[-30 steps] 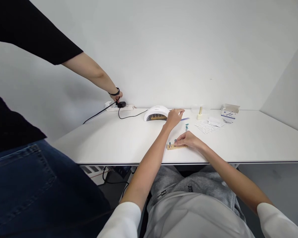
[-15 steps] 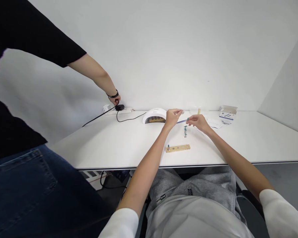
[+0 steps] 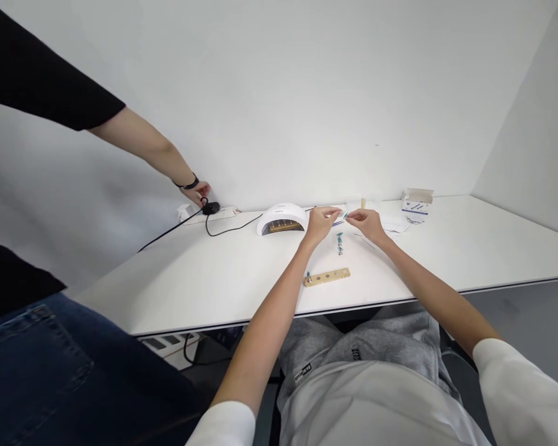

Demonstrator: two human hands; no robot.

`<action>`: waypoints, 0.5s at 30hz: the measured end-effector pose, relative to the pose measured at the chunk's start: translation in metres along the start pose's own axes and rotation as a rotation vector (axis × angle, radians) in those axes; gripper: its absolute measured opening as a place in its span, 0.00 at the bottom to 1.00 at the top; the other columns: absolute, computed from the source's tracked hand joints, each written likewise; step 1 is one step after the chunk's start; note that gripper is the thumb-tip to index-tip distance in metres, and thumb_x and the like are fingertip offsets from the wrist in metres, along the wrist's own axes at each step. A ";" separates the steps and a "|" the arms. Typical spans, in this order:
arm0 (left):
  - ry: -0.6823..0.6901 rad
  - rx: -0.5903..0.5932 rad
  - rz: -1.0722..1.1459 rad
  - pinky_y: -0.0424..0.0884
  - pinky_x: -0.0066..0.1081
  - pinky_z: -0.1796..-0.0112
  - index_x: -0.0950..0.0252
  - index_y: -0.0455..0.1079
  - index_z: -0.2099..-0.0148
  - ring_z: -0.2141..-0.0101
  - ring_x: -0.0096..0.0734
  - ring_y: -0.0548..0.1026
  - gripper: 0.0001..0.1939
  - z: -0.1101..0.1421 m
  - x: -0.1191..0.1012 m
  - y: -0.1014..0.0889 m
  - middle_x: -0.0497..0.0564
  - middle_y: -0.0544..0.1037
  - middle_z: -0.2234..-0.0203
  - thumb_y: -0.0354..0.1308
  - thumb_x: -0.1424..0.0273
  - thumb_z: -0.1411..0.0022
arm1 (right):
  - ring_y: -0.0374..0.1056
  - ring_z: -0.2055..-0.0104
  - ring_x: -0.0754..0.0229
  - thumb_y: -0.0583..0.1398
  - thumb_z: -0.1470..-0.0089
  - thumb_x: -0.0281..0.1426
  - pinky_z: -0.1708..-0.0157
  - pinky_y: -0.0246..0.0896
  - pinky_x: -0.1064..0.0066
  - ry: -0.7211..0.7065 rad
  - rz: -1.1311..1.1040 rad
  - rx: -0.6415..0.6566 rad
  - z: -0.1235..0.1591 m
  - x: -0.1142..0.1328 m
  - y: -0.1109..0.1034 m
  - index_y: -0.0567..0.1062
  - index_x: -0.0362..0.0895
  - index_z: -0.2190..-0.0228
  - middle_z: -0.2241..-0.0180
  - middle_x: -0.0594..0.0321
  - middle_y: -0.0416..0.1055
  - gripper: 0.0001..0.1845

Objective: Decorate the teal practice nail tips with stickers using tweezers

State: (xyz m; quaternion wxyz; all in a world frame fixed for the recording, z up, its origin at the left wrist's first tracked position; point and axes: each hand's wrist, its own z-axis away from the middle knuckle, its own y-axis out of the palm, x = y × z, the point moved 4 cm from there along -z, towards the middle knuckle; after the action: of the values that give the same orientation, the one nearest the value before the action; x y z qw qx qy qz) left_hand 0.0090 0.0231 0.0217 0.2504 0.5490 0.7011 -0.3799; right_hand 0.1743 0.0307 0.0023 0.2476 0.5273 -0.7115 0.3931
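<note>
My left hand (image 3: pixel 322 223) is closed in a pinch above the table, with a small whitish thing at its fingertips that I cannot make out. Facing it, my right hand (image 3: pixel 366 224) pinches a small teal false nail (image 3: pixel 346 215) between thumb and finger. The two sets of fingertips are close together. Below them, several more teal false nails (image 3: pixel 340 243) lie in a short line on the white table. Nearer to me is a light wooden strip (image 3: pixel 328 278) with round spots along it and one small teal-topped stand (image 3: pixel 309 277) at its left end.
A white nail lamp (image 3: pixel 283 217) holds another wooden strip (image 3: pixel 284 227). An opened alcohol pad box (image 3: pixel 416 201) and white papers (image 3: pixel 394 225) lie at the right. At the left, a co-worker's hand (image 3: pixel 198 193) is at a black plug (image 3: pixel 211 208) on a power strip (image 3: pixel 227 213).
My hands have come closer together, the right one moving toward the left with the teal false nail. The view has shifted slightly. The co-worker's hand stays by the plug.
</note>
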 end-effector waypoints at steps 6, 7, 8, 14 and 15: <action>-0.002 0.029 0.035 0.74 0.33 0.63 0.67 0.80 0.65 0.65 0.35 0.78 0.11 0.000 0.005 0.003 0.54 0.82 0.66 0.59 0.66 0.44 | 0.71 0.70 0.58 0.64 0.57 0.39 0.68 0.65 0.68 0.043 0.011 0.041 0.002 0.002 0.003 0.78 0.42 0.74 0.72 0.57 0.77 0.12; -0.008 0.030 0.036 0.74 0.33 0.63 0.67 0.80 0.65 0.65 0.35 0.78 0.11 -0.001 0.005 0.003 0.54 0.82 0.66 0.59 0.66 0.44 | 0.71 0.70 0.58 0.64 0.57 0.39 0.68 0.65 0.68 0.050 0.011 0.043 0.002 0.002 0.003 0.78 0.42 0.74 0.72 0.57 0.77 0.12; -0.012 0.031 0.036 0.74 0.33 0.63 0.67 0.80 0.65 0.65 0.35 0.78 0.11 -0.001 0.006 0.003 0.55 0.82 0.66 0.59 0.66 0.44 | 0.71 0.69 0.57 0.65 0.58 0.39 0.68 0.65 0.68 0.056 0.012 0.046 0.001 0.001 0.003 0.78 0.42 0.74 0.72 0.57 0.77 0.13; -0.032 -0.003 0.027 0.74 0.31 0.63 0.66 0.80 0.64 0.63 0.36 0.78 0.11 -0.001 0.005 0.001 0.55 0.82 0.65 0.59 0.67 0.44 | 0.71 0.69 0.58 0.65 0.59 0.38 0.68 0.65 0.69 0.074 -0.008 0.069 0.001 -0.002 0.005 0.79 0.42 0.74 0.72 0.57 0.77 0.12; -0.033 -0.002 0.029 0.74 0.32 0.63 0.66 0.80 0.64 0.63 0.37 0.78 0.11 -0.001 0.004 0.001 0.55 0.82 0.65 0.59 0.67 0.44 | 0.71 0.69 0.58 0.65 0.59 0.38 0.68 0.65 0.69 0.075 -0.019 0.075 0.001 -0.002 0.005 0.78 0.42 0.74 0.72 0.57 0.77 0.12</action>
State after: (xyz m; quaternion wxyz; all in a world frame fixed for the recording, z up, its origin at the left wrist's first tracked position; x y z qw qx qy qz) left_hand 0.0092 0.0264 0.0189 0.2678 0.5526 0.6892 -0.3845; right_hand 0.1698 0.0318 -0.0009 0.2577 0.5277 -0.6814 0.4368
